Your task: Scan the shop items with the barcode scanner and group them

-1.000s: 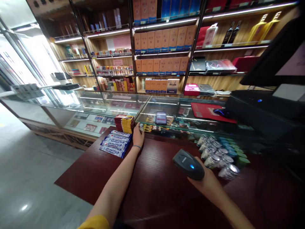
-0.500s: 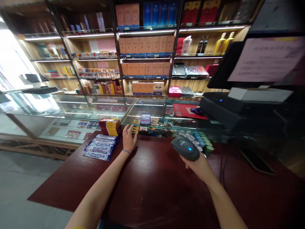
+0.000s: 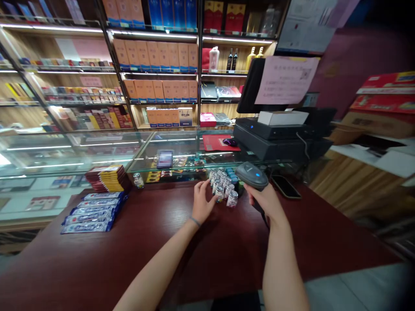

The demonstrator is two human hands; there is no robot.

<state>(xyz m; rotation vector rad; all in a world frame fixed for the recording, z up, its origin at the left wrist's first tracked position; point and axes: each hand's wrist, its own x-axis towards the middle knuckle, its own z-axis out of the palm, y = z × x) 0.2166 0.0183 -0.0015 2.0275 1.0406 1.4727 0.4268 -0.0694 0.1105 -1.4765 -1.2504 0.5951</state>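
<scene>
Lone jar [image 3: 138, 180] is standing at 10 o'clock off my left hand [image 3: 203, 203]. Its fingers [image 3: 198, 190] are curving apart beside the jar cluster [image 3: 227, 188] at 1 o'clock — can't tell contact. I'm judging this a grasp line-up; next move is probably calling for a single-jar pinch, neighbours undisturbed. At the cluster's 3 o'clock, the scanner [image 3: 251, 176] is sitting clamped in my right hand [image 3: 267, 201].

Boxed shelves [image 3: 158, 74], black monitor [image 3: 251, 86], red mat [image 3: 215, 143], phone [image 3: 285, 186] on counter [image 3: 155, 259].
</scene>
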